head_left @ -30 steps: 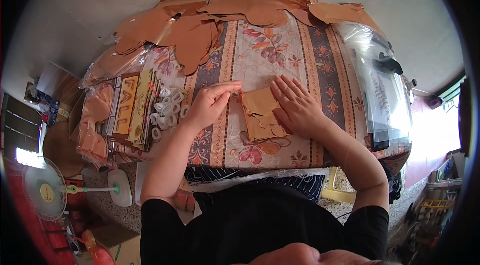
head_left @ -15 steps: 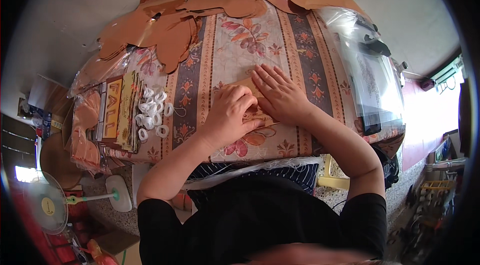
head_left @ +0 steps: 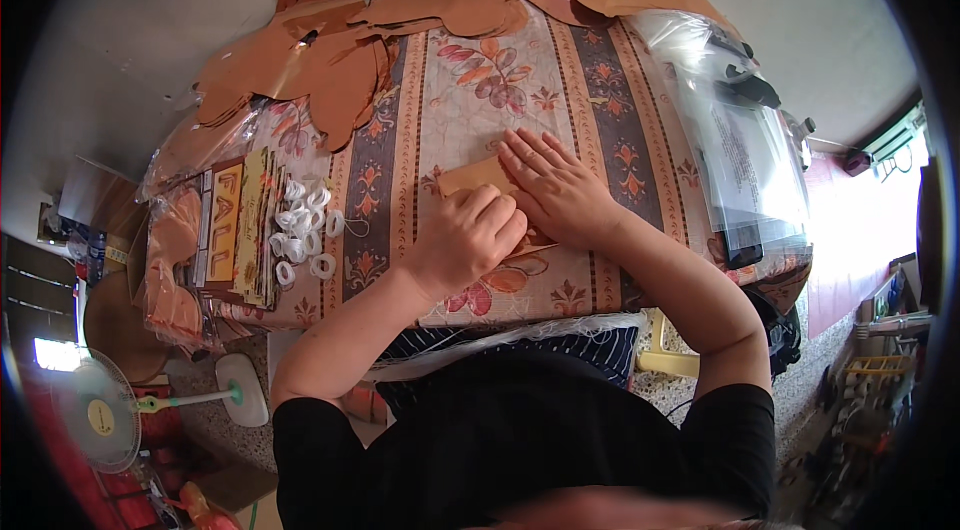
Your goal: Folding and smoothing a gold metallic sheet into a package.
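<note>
both hands press a tan paper piece (head_left: 478, 176) onto the table (head_left: 600, 110). the left hand (head_left: 468, 238) is curled in a closed grip on its near edge; the right hand (head_left: 556, 192) lies flat and open, covering its right side.

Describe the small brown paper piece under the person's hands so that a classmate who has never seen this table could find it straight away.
Start at the table with the flowered, striped cloth. Near its front edge, both hands meet: the right hand lies flat, the left hand is curled beside it. The small tan paper piece lies under them; unlike the big orange-brown cut-out shapes heaped along the far edge, it is small, straight-edged and alone mid-cloth.
</note>
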The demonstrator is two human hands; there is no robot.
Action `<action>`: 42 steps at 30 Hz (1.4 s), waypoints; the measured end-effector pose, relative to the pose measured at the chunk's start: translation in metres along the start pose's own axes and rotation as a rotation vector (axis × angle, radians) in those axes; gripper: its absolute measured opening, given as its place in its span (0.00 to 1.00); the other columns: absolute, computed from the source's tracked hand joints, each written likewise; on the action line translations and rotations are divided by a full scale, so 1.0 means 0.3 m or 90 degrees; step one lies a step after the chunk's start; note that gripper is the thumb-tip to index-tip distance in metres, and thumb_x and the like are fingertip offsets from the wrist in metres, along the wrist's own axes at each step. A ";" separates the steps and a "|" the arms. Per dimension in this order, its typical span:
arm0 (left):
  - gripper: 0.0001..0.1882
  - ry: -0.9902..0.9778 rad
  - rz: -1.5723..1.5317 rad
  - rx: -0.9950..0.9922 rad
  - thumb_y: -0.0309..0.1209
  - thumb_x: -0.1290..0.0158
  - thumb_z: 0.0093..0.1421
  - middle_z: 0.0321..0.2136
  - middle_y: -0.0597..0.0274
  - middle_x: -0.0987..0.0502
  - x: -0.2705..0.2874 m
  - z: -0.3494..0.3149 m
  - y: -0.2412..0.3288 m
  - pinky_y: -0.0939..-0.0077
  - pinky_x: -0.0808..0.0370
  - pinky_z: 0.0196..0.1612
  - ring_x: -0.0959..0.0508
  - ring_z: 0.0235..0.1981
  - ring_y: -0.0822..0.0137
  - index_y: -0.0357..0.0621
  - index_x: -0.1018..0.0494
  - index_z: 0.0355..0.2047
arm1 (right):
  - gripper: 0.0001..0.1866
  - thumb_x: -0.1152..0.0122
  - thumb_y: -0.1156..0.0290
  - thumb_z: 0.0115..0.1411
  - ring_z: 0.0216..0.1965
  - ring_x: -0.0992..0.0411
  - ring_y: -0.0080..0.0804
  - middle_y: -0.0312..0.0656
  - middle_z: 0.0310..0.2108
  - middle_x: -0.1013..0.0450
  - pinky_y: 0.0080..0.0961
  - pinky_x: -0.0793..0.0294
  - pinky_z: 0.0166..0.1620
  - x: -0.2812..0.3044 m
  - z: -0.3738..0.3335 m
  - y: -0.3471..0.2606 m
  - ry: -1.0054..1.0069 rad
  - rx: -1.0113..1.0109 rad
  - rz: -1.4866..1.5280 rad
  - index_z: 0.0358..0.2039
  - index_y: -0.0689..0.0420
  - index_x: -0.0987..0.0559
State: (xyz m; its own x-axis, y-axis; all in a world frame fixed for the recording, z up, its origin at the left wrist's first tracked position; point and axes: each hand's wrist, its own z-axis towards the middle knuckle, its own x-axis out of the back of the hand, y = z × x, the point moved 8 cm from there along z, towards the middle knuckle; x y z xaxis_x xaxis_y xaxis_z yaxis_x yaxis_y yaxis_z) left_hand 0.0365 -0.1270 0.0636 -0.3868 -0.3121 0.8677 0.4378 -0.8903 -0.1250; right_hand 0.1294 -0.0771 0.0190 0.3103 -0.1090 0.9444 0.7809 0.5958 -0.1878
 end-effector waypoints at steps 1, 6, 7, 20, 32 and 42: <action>0.09 -0.001 0.000 0.000 0.27 0.45 0.50 0.33 0.63 0.27 -0.002 0.002 -0.001 0.69 0.27 0.41 0.26 0.38 0.64 0.42 0.26 0.33 | 0.31 0.59 0.58 0.68 0.71 0.55 0.40 0.50 0.68 0.48 0.37 0.61 0.71 0.001 0.000 0.000 -0.002 0.001 0.004 0.66 0.62 0.43; 0.09 -0.012 0.038 -0.058 0.28 0.47 0.50 0.32 0.64 0.27 -0.002 0.001 0.011 0.72 0.27 0.40 0.26 0.39 0.65 0.42 0.27 0.33 | 0.31 0.59 0.58 0.68 0.71 0.55 0.40 0.50 0.68 0.49 0.37 0.61 0.71 -0.001 0.002 0.002 -0.004 -0.001 0.001 0.66 0.62 0.43; 0.09 -0.013 0.037 -0.058 0.28 0.47 0.50 0.32 0.64 0.27 -0.003 -0.002 0.008 0.72 0.27 0.40 0.26 0.39 0.65 0.42 0.27 0.33 | 0.31 0.59 0.58 0.68 0.71 0.55 0.40 0.49 0.68 0.49 0.37 0.62 0.71 -0.001 0.002 0.002 -0.006 -0.003 0.003 0.67 0.62 0.43; 0.04 -0.047 -0.121 -0.009 0.26 0.45 0.51 0.27 0.63 0.29 -0.034 0.001 -0.005 0.71 0.26 0.37 0.27 0.33 0.64 0.42 0.26 0.28 | 0.31 0.57 0.55 0.67 0.68 0.47 0.42 0.51 0.65 0.41 0.39 0.55 0.70 0.002 -0.003 -0.006 0.080 0.031 -0.039 0.63 0.64 0.38; 0.04 0.017 -0.279 0.208 0.25 0.45 0.58 0.38 0.57 0.24 0.078 -0.075 -0.217 0.67 0.24 0.43 0.23 0.40 0.59 0.38 0.24 0.33 | 0.37 0.51 0.53 0.63 0.70 0.53 0.42 0.51 0.68 0.47 0.39 0.59 0.71 -0.006 -0.001 -0.007 0.032 0.012 -0.015 0.66 0.62 0.43; 0.30 -0.252 -0.221 0.128 0.44 0.58 0.68 0.68 0.57 0.46 -0.087 -0.153 -0.208 0.60 0.55 0.71 0.51 0.70 0.60 0.45 0.44 0.67 | 0.37 0.48 0.53 0.62 0.70 0.52 0.43 0.52 0.67 0.46 0.40 0.58 0.70 0.006 0.002 -0.014 0.025 0.016 -0.001 0.66 0.63 0.42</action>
State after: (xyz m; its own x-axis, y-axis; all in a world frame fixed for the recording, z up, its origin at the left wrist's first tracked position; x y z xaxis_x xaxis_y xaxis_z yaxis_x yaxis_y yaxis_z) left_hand -0.0178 -0.0786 0.0267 -0.2193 0.1711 0.9605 0.5002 -0.8256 0.2613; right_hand 0.1264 -0.0794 0.0215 0.3301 -0.1407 0.9334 0.7679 0.6151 -0.1788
